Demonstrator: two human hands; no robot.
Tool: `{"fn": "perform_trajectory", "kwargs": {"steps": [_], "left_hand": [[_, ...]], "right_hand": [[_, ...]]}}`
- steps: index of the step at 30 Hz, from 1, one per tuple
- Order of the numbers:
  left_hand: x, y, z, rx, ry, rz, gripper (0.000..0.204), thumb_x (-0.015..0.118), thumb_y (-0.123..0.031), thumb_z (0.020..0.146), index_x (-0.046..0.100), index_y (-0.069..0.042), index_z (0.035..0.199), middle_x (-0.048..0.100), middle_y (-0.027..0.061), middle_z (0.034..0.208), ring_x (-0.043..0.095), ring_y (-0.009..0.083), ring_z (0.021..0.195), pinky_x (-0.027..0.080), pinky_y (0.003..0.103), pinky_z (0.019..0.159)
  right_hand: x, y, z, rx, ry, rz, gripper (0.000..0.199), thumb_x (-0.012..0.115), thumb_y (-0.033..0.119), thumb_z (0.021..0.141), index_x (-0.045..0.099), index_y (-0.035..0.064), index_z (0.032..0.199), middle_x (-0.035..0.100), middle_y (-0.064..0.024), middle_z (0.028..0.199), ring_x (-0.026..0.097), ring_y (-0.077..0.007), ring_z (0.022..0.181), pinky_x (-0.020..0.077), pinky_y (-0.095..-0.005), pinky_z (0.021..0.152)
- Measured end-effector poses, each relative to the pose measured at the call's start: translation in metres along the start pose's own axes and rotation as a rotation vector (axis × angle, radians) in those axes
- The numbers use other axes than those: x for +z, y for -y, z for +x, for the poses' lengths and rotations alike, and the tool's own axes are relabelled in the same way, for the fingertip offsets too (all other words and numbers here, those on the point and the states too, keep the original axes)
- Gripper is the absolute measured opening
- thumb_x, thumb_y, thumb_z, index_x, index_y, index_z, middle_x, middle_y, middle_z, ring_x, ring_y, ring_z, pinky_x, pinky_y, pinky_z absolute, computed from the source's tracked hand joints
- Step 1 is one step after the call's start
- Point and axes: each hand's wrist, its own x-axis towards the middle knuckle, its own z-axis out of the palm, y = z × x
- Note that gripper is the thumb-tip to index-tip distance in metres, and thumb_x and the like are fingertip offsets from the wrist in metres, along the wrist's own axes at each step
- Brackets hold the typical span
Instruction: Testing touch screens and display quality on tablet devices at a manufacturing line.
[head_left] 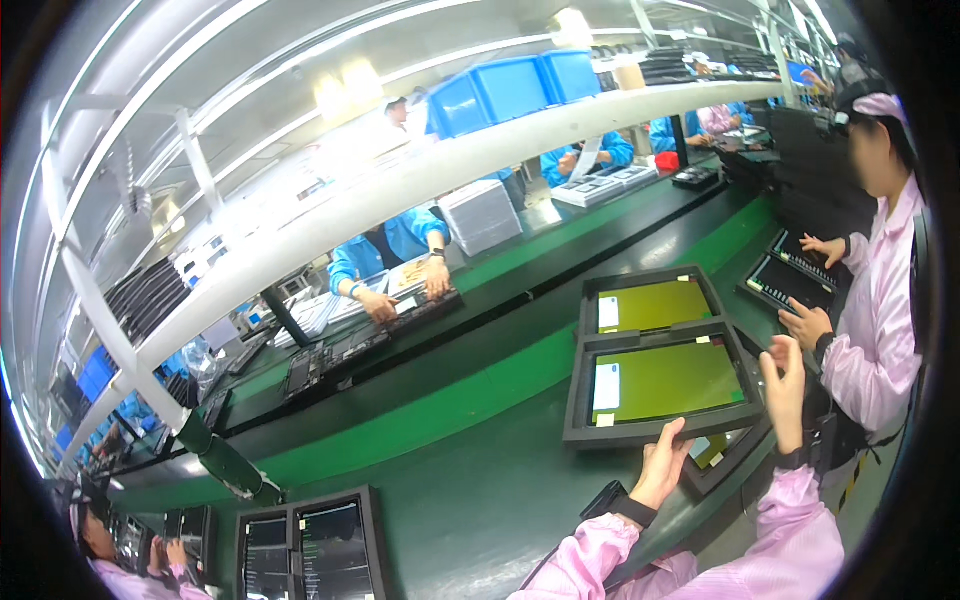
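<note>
My left hand [660,466] grips the near edge of a black foam tray [640,437], thumb on top of the rim. Two flat display panels lie in the tray's compartments: a near panel [665,380] and a far panel [655,306], both yellow-green with small white and green tabs. Beneath it, turned at an angle, is another black tray [722,474], mostly covered, with part of a similar panel showing. Just off the upper tray's right side, my right hand [785,392] is raised with fingers loosely bent and apart, nothing visible in it.
At right, a co-worker in pink handles a dark tray of panels [790,278]. A black tray with two dark screens [310,545] lies on the green bench [450,500] at lower left. Across the line, a person in blue works beneath a white shelf [480,152] holding blue bins [505,92].
</note>
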Motion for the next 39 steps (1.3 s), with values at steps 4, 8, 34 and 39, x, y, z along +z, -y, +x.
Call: {"fn": "perform_trajectory", "kwargs": {"steps": [4, 8, 34, 39], "left_hand": [[0.003, -0.028, -0.009, 0.048, 0.146, -0.042, 0.025, 0.064, -0.014, 0.085, 0.056, 0.002, 0.103, 0.058, 0.0101, 0.106, 0.054, 0.0209, 0.104, 0.041, 0.040, 0.103], [-0.028, -0.072, -0.064, 0.100, 0.209, 0.077, 0.032, 0.061, -0.024, 0.086, 0.059, -0.003, 0.110, 0.060, 0.0109, 0.115, 0.053, 0.0217, 0.111, 0.037, 0.040, 0.104], [-0.135, -0.146, -0.321, 0.333, -0.829, 0.261, 0.014, 0.056, -0.013, 0.073, 0.060, -0.006, 0.084, 0.060, 0.0061, 0.072, 0.057, 0.0165, 0.066, 0.048, 0.027, 0.062], [-0.144, -0.140, -0.315, 0.528, -0.814, 0.410, 0.036, 0.055, -0.011, 0.076, 0.056, -0.003, 0.112, 0.061, 0.0043, 0.093, 0.057, 0.0151, 0.081, 0.047, 0.027, 0.072]], "right_hand": [[0.007, -0.095, 0.022, 0.726, 0.435, 0.659, 0.049, 0.058, 0.044, 0.089, 0.056, 0.0007, 0.112, 0.062, -0.0072, 0.094, 0.060, -0.0183, 0.082, 0.0481, -0.0296, 0.074], [0.050, -0.039, 0.020, 0.924, 0.641, 1.257, 0.061, 0.052, 0.054, 0.089, 0.056, -0.0019, 0.112, 0.065, -0.0107, 0.100, 0.063, -0.0214, 0.090, 0.0512, -0.0337, 0.079], [0.008, 0.027, -0.192, 1.116, 1.204, 1.101, 0.057, 0.048, 0.021, 0.093, 0.021, 0.0140, 0.143, 0.047, -0.0269, 0.131, 0.048, -0.0437, 0.116, 0.0429, -0.0593, 0.090], [0.023, 0.037, -0.193, 1.255, 1.230, 0.722, 0.054, 0.040, 0.034, 0.093, 0.037, 0.0008, 0.136, 0.049, -0.0236, 0.131, 0.048, -0.0410, 0.117, 0.0381, -0.0535, 0.098]]}}
